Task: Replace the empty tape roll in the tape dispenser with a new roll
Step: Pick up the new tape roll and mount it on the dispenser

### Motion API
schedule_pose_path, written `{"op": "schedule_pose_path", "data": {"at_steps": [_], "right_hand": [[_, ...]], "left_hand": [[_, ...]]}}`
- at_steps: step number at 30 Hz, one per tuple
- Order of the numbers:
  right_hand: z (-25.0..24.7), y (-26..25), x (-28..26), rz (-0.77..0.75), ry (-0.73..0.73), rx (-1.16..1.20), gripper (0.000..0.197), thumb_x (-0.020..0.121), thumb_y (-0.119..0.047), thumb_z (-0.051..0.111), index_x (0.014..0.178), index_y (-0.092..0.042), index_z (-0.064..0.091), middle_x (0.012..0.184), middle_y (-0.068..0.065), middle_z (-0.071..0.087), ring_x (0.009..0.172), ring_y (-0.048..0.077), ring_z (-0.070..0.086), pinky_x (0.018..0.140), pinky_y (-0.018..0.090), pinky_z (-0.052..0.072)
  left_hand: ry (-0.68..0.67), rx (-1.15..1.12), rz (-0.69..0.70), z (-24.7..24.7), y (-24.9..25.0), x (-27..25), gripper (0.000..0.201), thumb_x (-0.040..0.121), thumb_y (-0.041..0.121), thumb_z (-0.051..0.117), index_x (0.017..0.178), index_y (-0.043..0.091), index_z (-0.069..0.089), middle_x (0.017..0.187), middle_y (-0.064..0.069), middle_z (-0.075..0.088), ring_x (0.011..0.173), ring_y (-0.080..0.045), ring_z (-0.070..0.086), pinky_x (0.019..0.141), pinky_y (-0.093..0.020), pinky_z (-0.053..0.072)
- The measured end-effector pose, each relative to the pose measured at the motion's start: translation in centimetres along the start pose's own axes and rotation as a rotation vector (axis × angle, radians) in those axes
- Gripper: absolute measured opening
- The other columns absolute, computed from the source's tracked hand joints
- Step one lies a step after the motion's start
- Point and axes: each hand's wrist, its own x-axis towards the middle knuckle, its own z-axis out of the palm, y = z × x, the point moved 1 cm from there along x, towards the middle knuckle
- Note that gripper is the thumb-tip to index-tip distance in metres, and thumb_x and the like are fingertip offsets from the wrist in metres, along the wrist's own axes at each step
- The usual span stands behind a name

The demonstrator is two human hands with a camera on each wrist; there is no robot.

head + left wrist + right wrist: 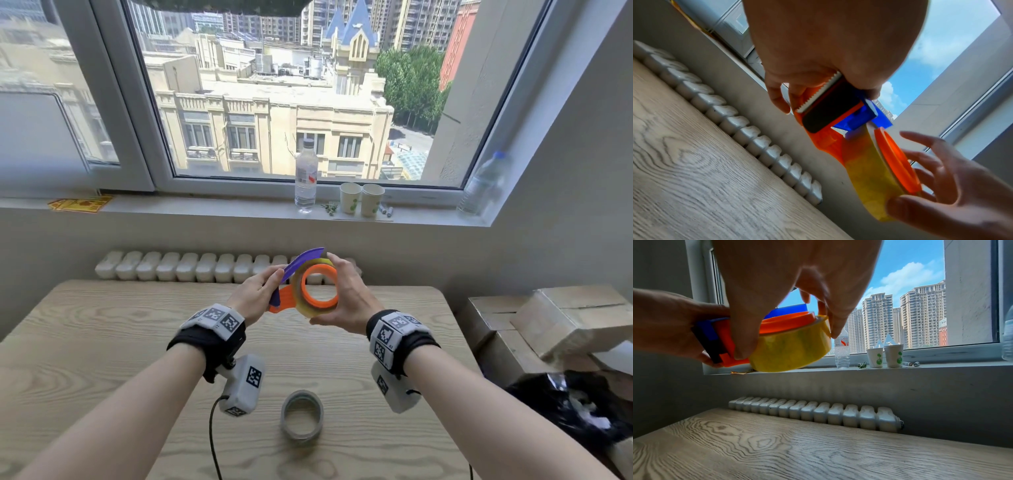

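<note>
Yellowish tape roll [310,301] seated around the orange hub of the tape dispenser [286,298], held up in the air above the far half of the wooden table [102,342]. Gripped at rim and side by the right hand [349,294], thumb at the near edge and fingertips curled at the far edge. Dispenser's orange-and-purple handle end, with its serrated blade [818,92], clamped in the left hand [255,294], thumb and fingers wrapped round it. Grey empty tape core [302,414] lying flat on the near middle of the table, well apart from both hands.

On the far windowsill [205,209]: clear water bottle [306,176], partly full, label red and white, print unreadable; just right of it two paper cups [361,198] with green marks, contents not visible; second bottle [484,185] at the far right. Radiator [191,267] below the sill. Cardboard boxes [561,315] at the right.
</note>
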Motion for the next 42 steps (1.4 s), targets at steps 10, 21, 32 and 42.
{"op": "schedule_pose_path", "data": {"at_steps": [10,21,32,42], "right_hand": [[-1.4,-0.5,1.9,0.15,-0.057,0.021,0.094,0.072,-0.047,0.073,0.145,-0.029,0.016,0.146,0.006,0.031,0.129,0.024,0.043,0.106,0.042,0.039],[-2.1,-0.7,2.7,0.168,-0.114,-0.225,0.032,0.086,-0.024,0.06,0.118,-0.024,0.058,0.112,0.009,0.066,0.1,0.029,0.062,0.087,0.037,0.05],[-1.9,0.5,2.5,0.356,-0.008,0.396,0.015,0.082,-0.009,0.065,0.097,-0.008,0.064,0.082,0.016,0.063,0.073,0.033,0.064,0.071,0.058,0.056],[-1.2,-0.5,3.1,0.493,-0.048,0.854,0.025,0.085,-0.002,0.061,0.109,-0.005,0.056,0.081,0.009,0.061,0.063,0.025,0.064,0.065,0.045,0.058]], "left_hand": [[-0.038,0.022,-0.029,-0.6,0.0,1.0,0.024,0.097,0.04,0.037,0.096,0.039,0.061,0.064,-0.003,0.056,0.055,-0.016,0.052,0.055,-0.028,0.044],[-0.256,0.247,0.034,-1.4,1.9,1.3,0.032,0.096,0.045,0.036,0.11,0.031,0.061,0.067,0.004,0.059,0.063,-0.016,0.057,0.072,-0.036,0.051],[-0.092,-0.161,-0.122,-2.4,2.1,0.7,0.129,0.02,0.103,0.022,0.116,0.02,0.043,0.095,-0.006,0.061,0.072,-0.018,0.059,0.07,-0.032,0.044],[-0.236,-0.224,-0.128,0.1,5.2,0.7,0.05,0.095,0.05,0.029,0.083,0.018,0.066,0.087,-0.006,0.069,0.085,-0.021,0.062,0.09,-0.039,0.046]]}}
